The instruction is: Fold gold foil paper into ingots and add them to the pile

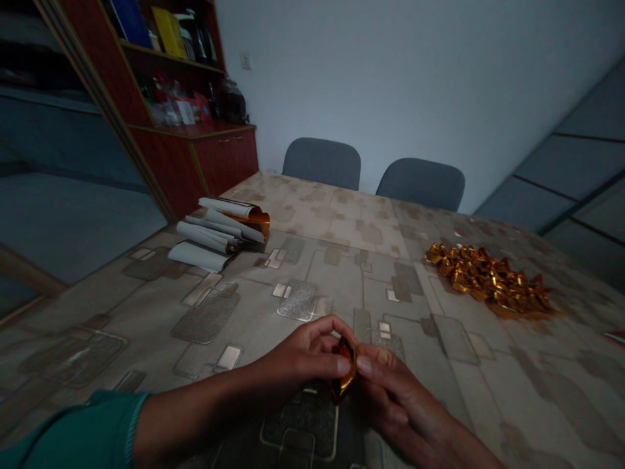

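Note:
Between my two hands, just above the near part of the table, is a small folded piece of shiny gold foil paper (346, 374). My left hand (315, 355) is closed on its left side, the thumb lying across the foil and the index finger curled over its top. From the right, my right hand (390, 387) pinches the other edge between thumb and fingers. Several folded gold foil pieces (488, 280) lie in a cluster on the right of the table. To the far left rests a loose stack of curled foil sheets (215, 234), grey-white on the back and gold inside.
A patterned cloth (332, 273) covers the table (303, 202). Behind the far edge stand two grey chairs (322, 159). At the back left is a red-brown cabinet (227, 156) with jars and bags on its shelves.

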Demonstrator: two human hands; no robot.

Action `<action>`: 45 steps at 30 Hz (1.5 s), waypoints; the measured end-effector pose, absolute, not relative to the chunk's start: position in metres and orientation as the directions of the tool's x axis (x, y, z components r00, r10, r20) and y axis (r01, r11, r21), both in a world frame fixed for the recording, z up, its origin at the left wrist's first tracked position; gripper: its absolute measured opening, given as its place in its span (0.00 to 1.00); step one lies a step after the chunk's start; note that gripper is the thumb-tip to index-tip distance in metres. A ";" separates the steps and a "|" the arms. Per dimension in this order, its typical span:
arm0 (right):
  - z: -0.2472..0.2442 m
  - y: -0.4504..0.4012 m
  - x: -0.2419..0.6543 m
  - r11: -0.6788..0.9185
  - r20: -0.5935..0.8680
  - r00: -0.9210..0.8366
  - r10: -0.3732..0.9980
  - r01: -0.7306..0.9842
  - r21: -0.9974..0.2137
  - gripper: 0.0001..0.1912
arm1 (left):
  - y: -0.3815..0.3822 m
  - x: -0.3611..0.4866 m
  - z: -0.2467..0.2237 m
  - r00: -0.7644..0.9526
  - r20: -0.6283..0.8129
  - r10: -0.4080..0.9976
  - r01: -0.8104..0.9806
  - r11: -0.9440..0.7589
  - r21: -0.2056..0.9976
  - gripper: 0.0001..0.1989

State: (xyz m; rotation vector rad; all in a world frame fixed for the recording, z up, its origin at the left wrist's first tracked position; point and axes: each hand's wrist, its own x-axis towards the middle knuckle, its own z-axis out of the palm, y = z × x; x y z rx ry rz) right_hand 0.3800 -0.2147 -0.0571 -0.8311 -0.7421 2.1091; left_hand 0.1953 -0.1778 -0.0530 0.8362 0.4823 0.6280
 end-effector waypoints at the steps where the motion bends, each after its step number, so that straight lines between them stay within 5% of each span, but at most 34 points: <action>1: -0.057 -0.215 0.380 -0.549 -0.304 -0.515 0.802 -0.433 -0.715 0.15 | -0.177 0.194 -0.051 0.729 -0.168 0.663 -0.321 0.548 0.772 0.18; 6: -0.058 -0.213 0.382 -0.518 -0.240 -0.517 0.822 -0.502 -0.693 0.15 | -0.175 0.189 -0.047 0.765 -0.224 0.604 -0.349 0.681 0.644 0.18; 18: -0.060 -0.216 0.380 -0.542 -0.314 -0.496 0.810 -0.428 -0.723 0.13 | -0.177 0.195 -0.051 0.717 -0.260 0.647 -0.266 0.598 0.756 0.16; 22: -0.058 -0.214 0.382 -0.540 -0.290 -0.498 0.817 -0.485 -0.688 0.18 | -0.176 0.193 -0.051 0.751 -0.232 0.618 -0.346 0.667 0.660 0.15; 27: -0.050 -0.212 0.382 -0.538 -0.229 -0.523 0.821 -0.575 -0.617 0.11 | -0.175 0.192 -0.053 0.793 -0.185 0.581 -0.420 0.741 0.524 0.19; 45: -0.056 -0.214 0.382 -0.534 -0.263 -0.515 0.816 -0.496 -0.685 0.15 | -0.180 0.197 -0.056 0.762 -0.217 0.610 -0.460 0.746 0.482 0.18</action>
